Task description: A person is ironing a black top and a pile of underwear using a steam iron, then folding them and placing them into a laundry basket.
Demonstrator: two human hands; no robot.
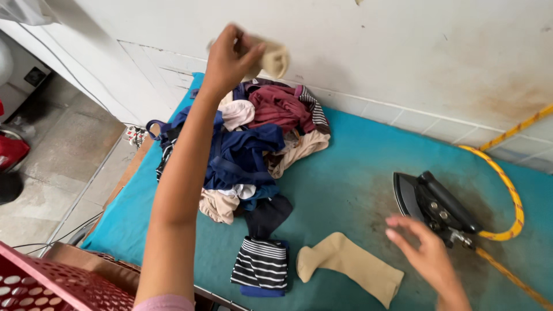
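My left hand is raised above the far end of the table and grips a beige sock, bunched and blurred. Below it lies a heap of clothes in dark blue, maroon, white and beige. My right hand hovers with fingers spread and nothing in it, just right of a flat beige sock and close to the black iron. A folded black-and-white striped garment lies left of that sock.
The table has a teal cover with dark scorch stains near the iron. A yellow cord loops from the iron along the white wall. A red perforated basket stands at the lower left, beside a tiled floor.
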